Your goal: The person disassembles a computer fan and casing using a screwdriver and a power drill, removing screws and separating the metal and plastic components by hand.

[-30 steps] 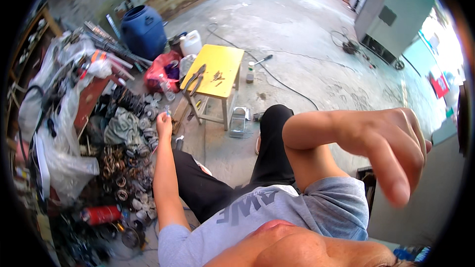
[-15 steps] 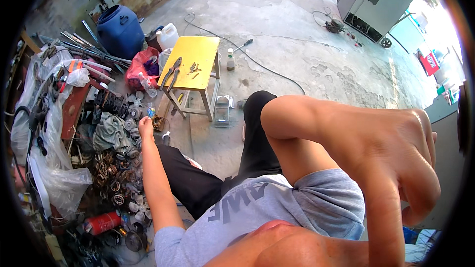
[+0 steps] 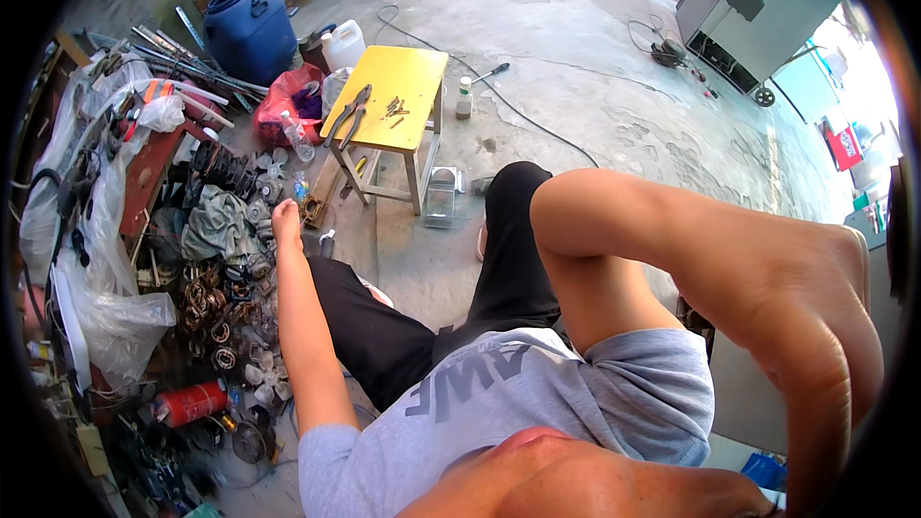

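The left hand [image 3: 285, 221] reaches out to the scrap pile [image 3: 216, 259] of metal rings, small fans and grey cloth on the floor, just left of the yellow stool [image 3: 393, 86]. Its grip looks curled together over something small at the pile's edge, but what it is closed on cannot be told. The right hand [image 3: 815, 326] is raised close to the camera, well right of the stool and away from the pile, its fingers hanging down loosely, grip apart and holding nothing.

On the stool lie pliers [image 3: 347, 115] and a few small bits. A clear plastic box [image 3: 441, 197] stands on the floor just in front of the stool. Behind the stool sit a blue drum [image 3: 247, 29] and a white jug [image 3: 343, 46]. A red canister [image 3: 189, 403] lies well nearer than the stool, beyond the pile.
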`<state>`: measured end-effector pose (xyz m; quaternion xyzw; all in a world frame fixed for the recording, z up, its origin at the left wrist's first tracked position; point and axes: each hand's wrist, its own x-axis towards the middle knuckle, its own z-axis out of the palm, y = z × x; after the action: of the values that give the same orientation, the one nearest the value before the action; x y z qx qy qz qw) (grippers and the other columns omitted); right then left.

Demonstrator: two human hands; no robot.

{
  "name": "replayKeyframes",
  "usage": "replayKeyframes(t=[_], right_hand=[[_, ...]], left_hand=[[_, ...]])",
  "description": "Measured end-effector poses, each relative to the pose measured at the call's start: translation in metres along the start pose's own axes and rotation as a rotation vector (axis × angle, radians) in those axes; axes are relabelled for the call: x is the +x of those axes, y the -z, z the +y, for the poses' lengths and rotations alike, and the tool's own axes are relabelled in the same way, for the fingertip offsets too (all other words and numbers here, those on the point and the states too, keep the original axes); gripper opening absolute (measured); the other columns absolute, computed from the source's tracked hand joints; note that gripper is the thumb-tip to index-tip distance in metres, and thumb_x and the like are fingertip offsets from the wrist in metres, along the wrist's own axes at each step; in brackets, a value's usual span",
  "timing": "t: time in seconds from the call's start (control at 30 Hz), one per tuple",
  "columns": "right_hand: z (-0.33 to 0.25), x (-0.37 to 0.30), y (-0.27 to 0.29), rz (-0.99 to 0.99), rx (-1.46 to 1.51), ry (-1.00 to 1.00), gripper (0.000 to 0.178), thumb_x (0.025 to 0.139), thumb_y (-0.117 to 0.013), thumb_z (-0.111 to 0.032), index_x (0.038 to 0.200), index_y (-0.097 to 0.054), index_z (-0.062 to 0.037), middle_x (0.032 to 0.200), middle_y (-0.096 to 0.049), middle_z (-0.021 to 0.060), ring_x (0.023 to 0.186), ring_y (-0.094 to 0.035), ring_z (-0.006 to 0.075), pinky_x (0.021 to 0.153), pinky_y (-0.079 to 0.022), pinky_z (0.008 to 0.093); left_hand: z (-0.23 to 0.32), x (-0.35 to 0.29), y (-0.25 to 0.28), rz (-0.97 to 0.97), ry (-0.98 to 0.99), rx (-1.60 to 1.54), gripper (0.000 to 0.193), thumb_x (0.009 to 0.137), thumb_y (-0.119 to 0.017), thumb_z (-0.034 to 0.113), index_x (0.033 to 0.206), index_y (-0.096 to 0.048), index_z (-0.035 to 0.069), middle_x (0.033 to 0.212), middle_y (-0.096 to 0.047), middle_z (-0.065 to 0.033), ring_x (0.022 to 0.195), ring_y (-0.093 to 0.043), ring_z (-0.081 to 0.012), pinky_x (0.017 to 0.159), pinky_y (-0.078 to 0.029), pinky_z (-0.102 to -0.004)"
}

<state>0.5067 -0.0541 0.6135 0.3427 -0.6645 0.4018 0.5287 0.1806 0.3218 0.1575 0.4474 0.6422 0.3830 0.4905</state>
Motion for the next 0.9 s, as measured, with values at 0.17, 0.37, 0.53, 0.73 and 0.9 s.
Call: replayKeyframes(t=[0.17,0.37,0.53,0.73,0.9], right_hand=[[0.012,0.008,0.001,-0.007,0.008,-0.05,0.034,0.091,-0.054,-0.02,0.06,-0.058,-0.0055,0.065,-0.057,0.0125,0.069,-0.061,0.0246,0.093,-0.042,0.0541],[0.018,0.003,0.006,-0.012,0.028,-0.086,0.035,0.091,-0.054,-0.023,0.06,-0.056,-0.0069,0.065,-0.056,0.0104,0.07,-0.06,0.023,0.093,-0.042,0.0529],[0.013,-0.012,0.012,-0.056,-0.046,-0.258,0.036,0.091,-0.054,-0.025,0.06,-0.055,-0.008,0.064,-0.055,0.0086,0.07,-0.06,0.0217,0.093,-0.041,0.0519],[0.011,-0.039,0.033,-0.274,-0.091,-0.503,0.037,0.092,-0.054,-0.027,0.06,-0.053,-0.0094,0.064,-0.054,0.0064,0.07,-0.059,0.0201,0.093,-0.04,0.0507],[0.003,-0.046,0.012,-0.397,-0.157,-0.751,0.038,0.092,-0.055,-0.029,0.06,-0.052,-0.0105,0.063,-0.053,0.0046,0.071,-0.059,0.0187,0.093,-0.04,0.0497]], left_hand=[[0.006,-0.008,-0.005,-0.005,-0.009,-0.01,0.03,0.091,-0.063,0.018,0.118,-0.061,0.006,0.11,-0.064,-0.0047,0.098,-0.059,-0.0159,0.083,-0.048,-0.0305],[0.003,0.0,0.011,-0.001,-0.013,-0.045,0.029,0.091,-0.064,0.018,0.117,-0.062,0.005,0.108,-0.065,-0.0054,0.096,-0.06,-0.0155,0.084,-0.048,-0.03],[-0.011,0.008,-0.019,-0.039,-0.031,-0.024,0.03,0.091,-0.064,0.017,0.118,-0.062,0.002,0.112,-0.065,-0.0077,0.103,-0.06,-0.0172,0.089,-0.048,-0.0311],[-0.053,0.058,0.034,-0.031,0.027,-0.043,0.036,0.091,-0.063,0.026,0.125,-0.06,0.014,0.117,-0.063,-0.0009,0.102,-0.058,-0.0169,0.081,-0.044,-0.0408],[-0.065,0.08,0.011,-0.115,0.061,-0.058,0.032,0.091,-0.063,0.027,0.122,-0.061,0.019,0.114,-0.063,0.0015,0.101,-0.057,-0.0156,0.084,-0.042,-0.0419]])
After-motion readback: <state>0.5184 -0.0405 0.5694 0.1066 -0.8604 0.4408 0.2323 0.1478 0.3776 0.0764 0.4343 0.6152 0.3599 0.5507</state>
